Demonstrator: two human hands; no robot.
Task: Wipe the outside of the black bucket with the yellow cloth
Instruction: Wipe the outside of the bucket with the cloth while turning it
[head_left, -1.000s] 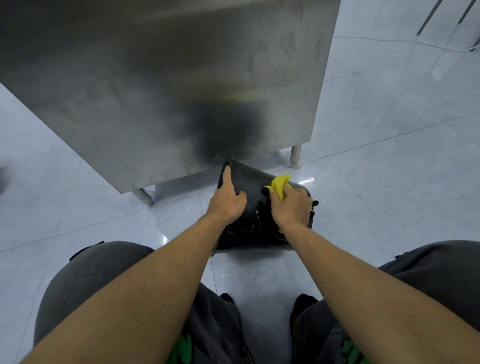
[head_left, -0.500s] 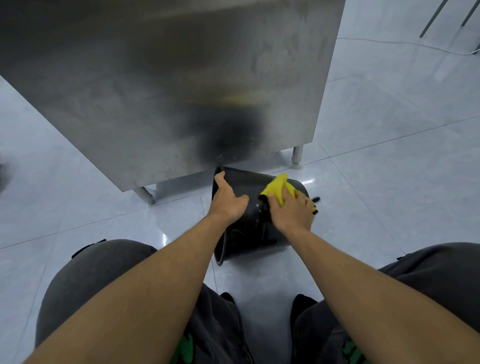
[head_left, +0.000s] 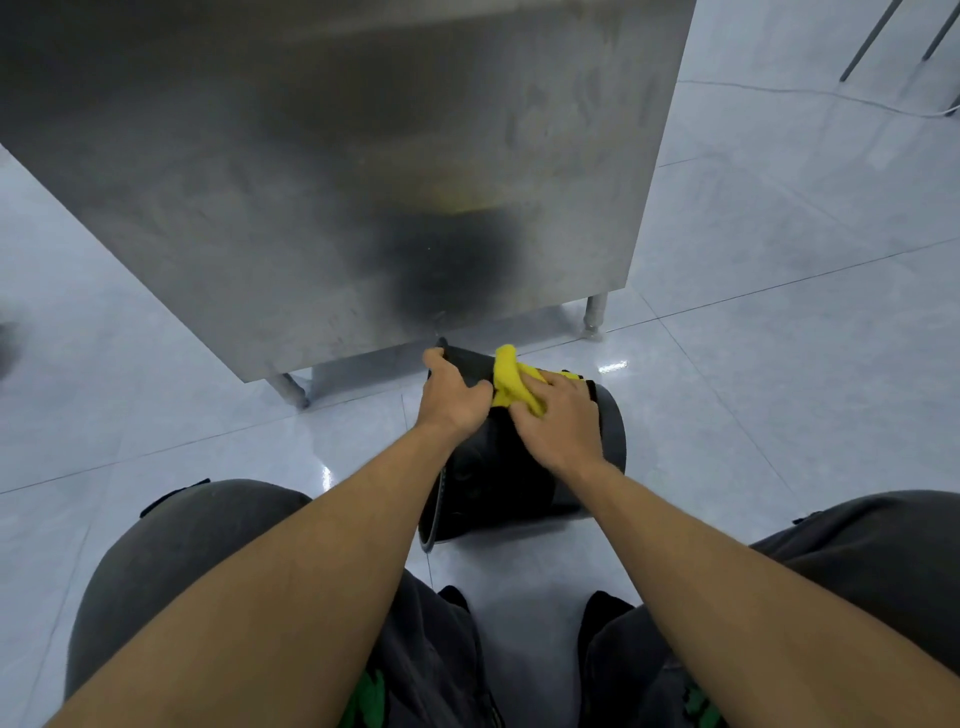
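Observation:
The black bucket (head_left: 498, 483) lies tipped on its side on the tiled floor, its rim toward the left and its base toward the right. My left hand (head_left: 453, 395) grips the upper rim at the far left side. My right hand (head_left: 558, 423) presses the yellow cloth (head_left: 511, 384) flat against the top of the bucket's outer wall, close to my left thumb. Part of the cloth is hidden under my fingers.
A stainless steel cabinet (head_left: 332, 171) on short legs (head_left: 595, 312) stands just behind the bucket, its lower edge almost over the rim. My knees in grey trousers (head_left: 171, 545) flank the bucket. A white cable (head_left: 810, 96) and metal legs lie at the far right.
The bucket has rolled so its rim now faces left and more outer wall shows. My right hand slid the cloth to the left along the wall, toward my left hand.

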